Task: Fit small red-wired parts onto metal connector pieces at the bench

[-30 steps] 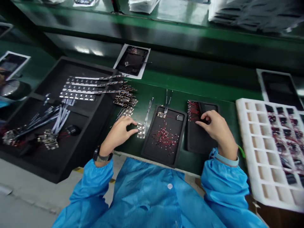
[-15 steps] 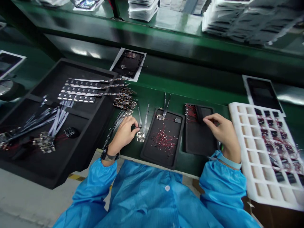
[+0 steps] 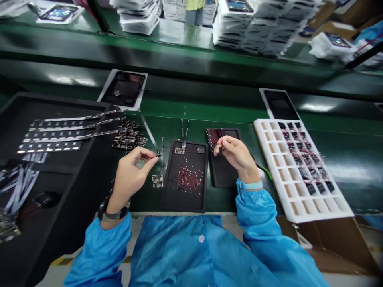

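My left hand [image 3: 133, 171] is closed in a pinch on a small circuit board [image 3: 154, 156], whose silvery ribbon cable [image 3: 149, 130] slants up and away. Under that hand's fingertips lie more circuit boards [image 3: 157, 180] on the green bench. My right hand [image 3: 235, 155] has thumb and fingertips pressed together above the right black tray [image 3: 224, 175]; whatever they pinch is too small to make out. Red wires [image 3: 212, 137] line that tray's left edge. The middle black tray [image 3: 169, 195] holds a loose heap of red and black wires [image 3: 187, 177] and one board with cables [image 3: 179, 151].
A white foam tray [image 3: 271, 159] with wired black parts stands at right, near green-handled pliers [image 3: 265, 171]. To the left is a large black bin [image 3: 66, 199] with ribbon strips; stacked boards [image 3: 128, 134] sit beside it. A green shelf [image 3: 179, 44] bearing stacks runs along the back.
The view has swung right. My left hand has lifted with a circuit board and its ribbon cable now showing upright. My right hand has moved left over its tray, nearer my left.
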{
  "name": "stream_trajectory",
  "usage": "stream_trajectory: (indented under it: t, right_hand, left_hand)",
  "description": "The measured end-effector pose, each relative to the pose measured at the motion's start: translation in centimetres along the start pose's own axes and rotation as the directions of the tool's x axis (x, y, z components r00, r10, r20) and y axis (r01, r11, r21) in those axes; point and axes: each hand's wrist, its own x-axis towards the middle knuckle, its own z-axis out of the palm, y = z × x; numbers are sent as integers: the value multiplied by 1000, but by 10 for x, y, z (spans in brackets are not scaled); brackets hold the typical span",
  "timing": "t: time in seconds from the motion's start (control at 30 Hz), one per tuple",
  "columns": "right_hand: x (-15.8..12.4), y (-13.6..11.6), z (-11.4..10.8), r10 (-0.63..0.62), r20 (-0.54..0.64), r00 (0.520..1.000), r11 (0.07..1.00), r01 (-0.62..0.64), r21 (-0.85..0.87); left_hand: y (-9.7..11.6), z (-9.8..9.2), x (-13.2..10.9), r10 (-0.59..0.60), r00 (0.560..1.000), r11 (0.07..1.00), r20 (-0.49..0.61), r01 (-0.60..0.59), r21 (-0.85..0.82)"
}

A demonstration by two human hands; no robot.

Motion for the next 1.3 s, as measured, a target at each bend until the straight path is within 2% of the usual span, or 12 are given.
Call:
stream_trajectory:
  t: [0.17, 0.43, 0.53, 0.63, 0.77, 0.93, 1.3]
  right_hand:
    - [5, 10, 10, -49, -19, 999, 998, 49, 34]
    - [0, 9, 17, -12, 46, 999, 987, 19, -162]
    - [-3, 8, 22, -23, 37, 999, 979, 30, -200]
    - [-7, 9, 29, -35, 18, 999, 956, 39, -289]
    - [-11, 8, 38, -43, 23, 999, 906, 49, -420]
    - [-12, 8, 47, -4, 73, 997, 907, 34, -421]
    - [-15, 2, 47, 58, 100, 993, 879, -3, -476]
  left_hand:
    - [12, 24, 17, 52, 994, 997, 95, -46, -67]
    - [26, 64, 36, 50, 970, 979, 237, -1, -203]
    - [25, 77, 37, 36, 958, 963, 285, 43, -267]
    - [21, 86, 37, 4, 935, 921, 355, 135, -365]
    - [16, 92, 36, -35, 912, 863, 409, 234, -449]
    - [16, 93, 35, -80, 897, 830, 435, 302, -469]
    - [18, 92, 34, -102, 871, 834, 481, 339, -436]
